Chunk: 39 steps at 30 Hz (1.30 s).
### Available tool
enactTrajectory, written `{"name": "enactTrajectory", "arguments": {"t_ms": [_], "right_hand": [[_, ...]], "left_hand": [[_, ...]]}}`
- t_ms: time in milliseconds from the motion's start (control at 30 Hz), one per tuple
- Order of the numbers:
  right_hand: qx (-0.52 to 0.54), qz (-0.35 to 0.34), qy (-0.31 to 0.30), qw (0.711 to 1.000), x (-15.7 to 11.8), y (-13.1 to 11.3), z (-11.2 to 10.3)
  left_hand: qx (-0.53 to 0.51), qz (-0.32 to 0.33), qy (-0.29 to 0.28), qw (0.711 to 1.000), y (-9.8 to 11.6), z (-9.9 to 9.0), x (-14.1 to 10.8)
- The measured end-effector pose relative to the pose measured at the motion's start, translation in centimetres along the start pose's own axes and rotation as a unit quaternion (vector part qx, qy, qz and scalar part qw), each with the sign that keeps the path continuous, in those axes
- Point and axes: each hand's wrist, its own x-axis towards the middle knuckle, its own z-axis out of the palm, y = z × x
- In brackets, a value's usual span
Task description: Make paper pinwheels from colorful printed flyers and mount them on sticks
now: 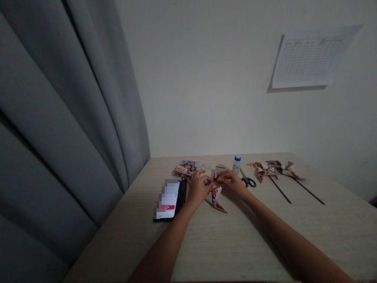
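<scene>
A patterned paper pinwheel [215, 198] in red and white lies between my hands, partly hidden by them. My left hand [199, 186] is closed on its left part, thumb and index finger pinched together near the paper. On the right, my right hand [231, 182] pinches a small dark red piece [216, 177] at the upper edge of the paper; whether it belongs to the pinwheel is too small to tell. Two finished-looking pinwheels [266, 170] [290, 169] on dark sticks lie further right.
A phone [169, 200] in a black case lies left of my left hand, with a stack of printed cards [187, 168] behind it. A blue-capped glue bottle [236, 164] and black-handled scissors [251, 182] are beyond my right hand. A grey curtain [73, 98] hangs at the left.
</scene>
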Motion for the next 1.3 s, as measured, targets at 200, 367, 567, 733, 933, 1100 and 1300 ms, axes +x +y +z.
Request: {"name": "enactTrajectory", "arguments": {"t_ms": [200, 367, 567, 733, 933, 1100, 1300], "right_hand": [[-0.003, -0.002, 0.007, 1.000, -0.2, -0.4, 0.3], [0.010, -0.005, -0.005, 1.000, -0.3, -0.9, 0.5], [0.014, 0.005, 0.004, 1.000, -0.4, -0.5, 0.8], [-0.001, 0.006, 0.005, 1.000, -0.5, -0.2, 1.1], [-0.020, -0.003, -0.002, 1.000, -0.7, -0.5, 1.2], [-0.077, -0.088, 0.012, 0.993, -0.9, -1.4, 0.4], [-0.129, -0.147, 0.004, 0.981, -1.2, -2.4, -0.1]], "left_hand": [[-0.014, -0.009, 0.013, 1.000, 0.0, 0.1, 0.1], [-0.022, -0.014, 0.015, 1.000, -0.1, 0.5, 0.1], [-0.039, -0.013, 0.018, 0.999, -0.4, 0.8, 0.3], [-0.043, -0.012, 0.013, 0.999, -0.5, 0.7, 0.5], [-0.045, -0.014, 0.011, 0.999, -0.6, 0.7, 0.5], [-0.053, -0.030, 0.012, 0.998, -0.8, 0.5, 0.8], [-0.065, -0.048, 0.007, 0.997, -1.1, 0.6, 1.0]]}}
